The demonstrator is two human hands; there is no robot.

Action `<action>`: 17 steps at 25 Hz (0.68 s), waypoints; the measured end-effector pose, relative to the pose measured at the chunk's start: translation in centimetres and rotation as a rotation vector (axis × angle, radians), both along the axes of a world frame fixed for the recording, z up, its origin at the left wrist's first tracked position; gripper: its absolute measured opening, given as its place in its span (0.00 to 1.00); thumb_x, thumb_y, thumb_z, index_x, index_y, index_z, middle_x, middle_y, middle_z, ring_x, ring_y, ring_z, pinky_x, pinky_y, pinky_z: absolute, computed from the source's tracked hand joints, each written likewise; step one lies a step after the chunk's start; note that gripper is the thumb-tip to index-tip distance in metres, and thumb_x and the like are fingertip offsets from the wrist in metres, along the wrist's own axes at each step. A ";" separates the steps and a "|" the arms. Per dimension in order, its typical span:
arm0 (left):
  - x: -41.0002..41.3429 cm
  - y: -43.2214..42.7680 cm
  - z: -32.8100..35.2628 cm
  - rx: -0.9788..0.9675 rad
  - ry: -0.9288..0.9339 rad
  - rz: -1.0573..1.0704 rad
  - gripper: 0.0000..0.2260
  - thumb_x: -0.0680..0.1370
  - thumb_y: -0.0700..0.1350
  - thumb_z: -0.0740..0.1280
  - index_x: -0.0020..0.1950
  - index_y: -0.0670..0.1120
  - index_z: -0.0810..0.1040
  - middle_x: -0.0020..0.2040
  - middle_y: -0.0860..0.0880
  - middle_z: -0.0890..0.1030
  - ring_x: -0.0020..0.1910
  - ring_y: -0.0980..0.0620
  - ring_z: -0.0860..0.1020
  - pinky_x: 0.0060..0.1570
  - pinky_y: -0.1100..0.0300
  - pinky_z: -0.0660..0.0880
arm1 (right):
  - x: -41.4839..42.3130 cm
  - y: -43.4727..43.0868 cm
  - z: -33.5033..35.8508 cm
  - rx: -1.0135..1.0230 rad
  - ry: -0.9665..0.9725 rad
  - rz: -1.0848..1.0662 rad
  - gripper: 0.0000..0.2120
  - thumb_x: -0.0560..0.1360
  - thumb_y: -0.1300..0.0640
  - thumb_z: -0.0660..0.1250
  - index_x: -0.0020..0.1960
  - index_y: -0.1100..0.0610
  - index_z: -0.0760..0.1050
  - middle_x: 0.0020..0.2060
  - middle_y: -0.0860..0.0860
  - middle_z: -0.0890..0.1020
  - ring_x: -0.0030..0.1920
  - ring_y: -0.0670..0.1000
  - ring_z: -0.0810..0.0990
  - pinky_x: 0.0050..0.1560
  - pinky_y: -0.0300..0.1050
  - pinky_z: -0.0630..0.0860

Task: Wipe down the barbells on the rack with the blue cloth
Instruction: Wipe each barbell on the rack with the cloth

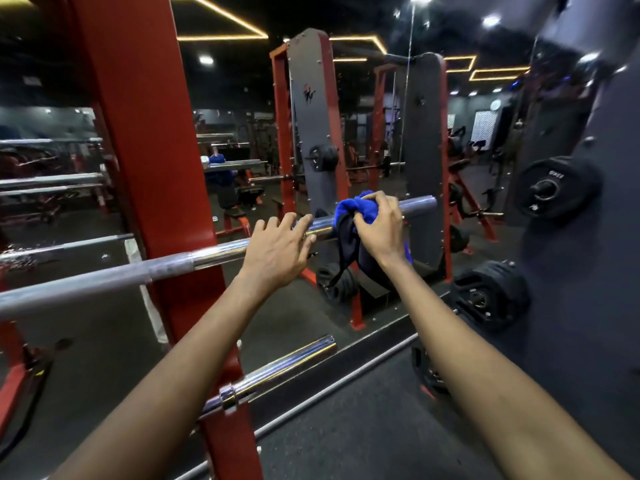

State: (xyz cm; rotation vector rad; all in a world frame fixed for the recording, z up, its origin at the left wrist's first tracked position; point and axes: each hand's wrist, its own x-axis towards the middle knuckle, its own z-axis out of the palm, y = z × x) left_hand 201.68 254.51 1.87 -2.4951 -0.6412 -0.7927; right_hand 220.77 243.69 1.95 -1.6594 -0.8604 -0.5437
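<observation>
Hidden and cut-off parts at the rack

Barbell (214, 252) cut by the left edge, its shaft covered under the blue cloth (353, 209) and the right hand (381, 225); lower barbell (277, 372) partly behind the red upright (152, 161); plate (554, 188) lettering too blurred to read (mirror reflections likewise indistinct).

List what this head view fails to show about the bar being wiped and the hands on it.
- Barbell: its left end is cut off by the frame edge.
- Bar surface under the blue cloth: hidden by the cloth and right hand.
- Left hand: palm contact hidden by its back.
- Dirt on the bar: too blurred to judge.
</observation>
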 end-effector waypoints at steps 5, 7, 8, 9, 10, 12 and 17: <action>0.4 -0.5 0.1 -0.094 -0.026 0.023 0.21 0.83 0.59 0.52 0.72 0.52 0.71 0.61 0.47 0.78 0.54 0.40 0.78 0.50 0.46 0.72 | 1.5 0.8 -0.7 0.021 -0.003 0.043 0.10 0.72 0.57 0.72 0.53 0.53 0.77 0.52 0.48 0.74 0.53 0.53 0.79 0.57 0.42 0.73; 1.0 -1.2 0.8 -0.178 -0.047 0.037 0.18 0.84 0.58 0.54 0.68 0.51 0.72 0.61 0.47 0.77 0.57 0.40 0.76 0.53 0.46 0.71 | 2.3 1.0 -0.8 0.031 -0.039 0.056 0.10 0.71 0.56 0.72 0.52 0.53 0.77 0.51 0.49 0.74 0.52 0.52 0.78 0.59 0.48 0.75; 1.5 -1.5 1.1 -0.181 -0.038 0.053 0.18 0.84 0.58 0.55 0.66 0.50 0.72 0.60 0.46 0.77 0.59 0.40 0.75 0.55 0.46 0.70 | 2.8 1.0 -0.9 0.028 -0.055 0.069 0.10 0.71 0.56 0.72 0.52 0.53 0.77 0.51 0.50 0.75 0.52 0.51 0.78 0.60 0.49 0.75; 2.1 -1.7 1.5 -0.157 -0.027 0.072 0.17 0.84 0.58 0.55 0.63 0.49 0.73 0.59 0.45 0.78 0.60 0.40 0.75 0.56 0.46 0.69 | 3.2 1.1 -1.0 0.028 -0.071 0.085 0.11 0.71 0.55 0.72 0.52 0.52 0.77 0.51 0.50 0.76 0.52 0.51 0.78 0.60 0.49 0.75; 2.9 -1.7 1.9 -0.127 -0.018 0.083 0.18 0.83 0.58 0.54 0.61 0.48 0.75 0.58 0.45 0.79 0.60 0.40 0.74 0.57 0.46 0.69 | 3.7 1.0 -1.0 0.043 -0.082 0.099 0.11 0.70 0.54 0.72 0.51 0.52 0.77 0.51 0.50 0.76 0.52 0.50 0.78 0.59 0.48 0.75; 4.7 -1.9 3.0 -0.107 -0.023 0.068 0.20 0.82 0.58 0.52 0.59 0.47 0.77 0.58 0.44 0.80 0.59 0.40 0.75 0.57 0.46 0.70 | 5.1 0.5 -0.7 0.128 -0.080 0.111 0.11 0.69 0.55 0.72 0.51 0.52 0.77 0.51 0.50 0.78 0.52 0.48 0.78 0.57 0.42 0.74; 11.4 -2.4 5.3 -0.198 0.008 -0.090 0.15 0.84 0.49 0.55 0.66 0.45 0.72 0.59 0.43 0.77 0.58 0.40 0.76 0.56 0.46 0.73 | 13.0 -2.1 3.6 0.388 -0.027 0.032 0.21 0.68 0.59 0.74 0.58 0.61 0.72 0.56 0.54 0.75 0.53 0.44 0.72 0.58 0.25 0.64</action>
